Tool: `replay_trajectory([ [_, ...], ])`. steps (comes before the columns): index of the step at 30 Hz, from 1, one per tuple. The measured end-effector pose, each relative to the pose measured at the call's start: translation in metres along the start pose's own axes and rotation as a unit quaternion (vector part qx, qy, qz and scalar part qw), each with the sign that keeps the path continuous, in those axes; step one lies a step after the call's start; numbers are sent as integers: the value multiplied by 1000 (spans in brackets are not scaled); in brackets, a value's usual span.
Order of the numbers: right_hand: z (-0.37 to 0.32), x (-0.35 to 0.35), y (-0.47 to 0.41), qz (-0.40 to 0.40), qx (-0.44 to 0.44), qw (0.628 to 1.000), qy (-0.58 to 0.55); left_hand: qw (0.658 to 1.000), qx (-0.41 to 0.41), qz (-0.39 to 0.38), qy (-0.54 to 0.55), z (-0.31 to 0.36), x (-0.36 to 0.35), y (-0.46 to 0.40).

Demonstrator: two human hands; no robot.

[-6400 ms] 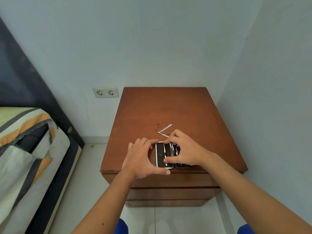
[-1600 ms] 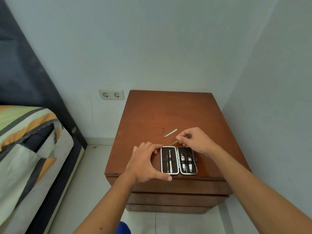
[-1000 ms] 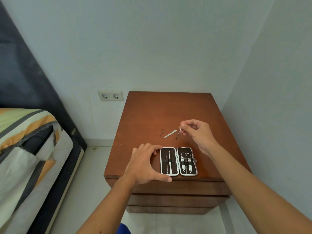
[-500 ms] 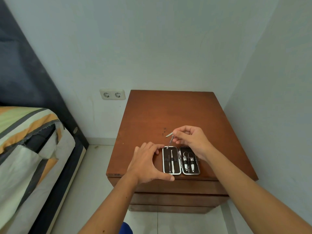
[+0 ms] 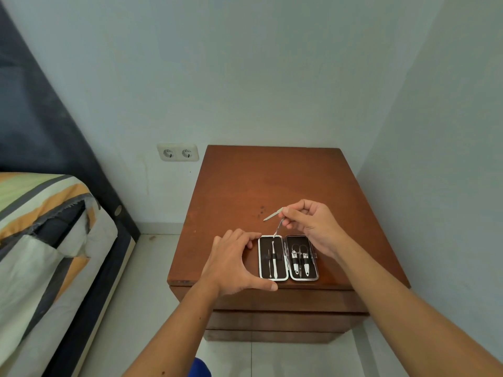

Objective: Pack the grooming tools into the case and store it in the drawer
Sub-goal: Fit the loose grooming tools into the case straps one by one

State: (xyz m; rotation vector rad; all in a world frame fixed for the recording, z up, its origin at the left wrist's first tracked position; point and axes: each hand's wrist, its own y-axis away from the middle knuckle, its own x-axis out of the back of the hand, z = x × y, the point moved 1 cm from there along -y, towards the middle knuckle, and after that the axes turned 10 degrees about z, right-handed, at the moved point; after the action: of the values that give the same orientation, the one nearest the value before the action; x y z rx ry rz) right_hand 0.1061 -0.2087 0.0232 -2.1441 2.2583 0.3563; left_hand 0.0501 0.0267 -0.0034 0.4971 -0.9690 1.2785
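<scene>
1. The case (image 5: 288, 257) lies open and flat at the front edge of the nightstand (image 5: 272, 180), its two halves side by side, long axis running 12 to 6 o'clock.
2. A thin metal tool (image 5: 278, 228) hangs tip-down over the 12 o'clock end of the left half (one tool already sits strapped there).
3. The right hand (image 5: 310, 224) pinches that tool from 1 o'clock and is the nearer hand for seating it.
4. The left hand (image 5: 234, 263) curves open against the case's 9 o'clock side, steadying it.
5. A flat nail file (image 5: 273, 214) lies loose at 12 o'clock, just beyond the case.
</scene>
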Motion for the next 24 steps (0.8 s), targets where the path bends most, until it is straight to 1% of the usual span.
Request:
replay_trajectory([
  [9,3,-3,-1,-6,25,998,51,1000,1,1,-2,0,-1,0],
  [12,5,-3,-3,17,31,994,106,1000,1,2,-2,0,-1,0],
  [17,10,-3,-4,41,70,978,192,1000,0,2,-4,-1,-1,0],
  [20,10,-4,-4,43,73,977,197,1000,0,1,-6,0,-1,0],
  [24,10,-9,-3,37,61,983,168,1000,-1,2,-9,0,-1,0],
])
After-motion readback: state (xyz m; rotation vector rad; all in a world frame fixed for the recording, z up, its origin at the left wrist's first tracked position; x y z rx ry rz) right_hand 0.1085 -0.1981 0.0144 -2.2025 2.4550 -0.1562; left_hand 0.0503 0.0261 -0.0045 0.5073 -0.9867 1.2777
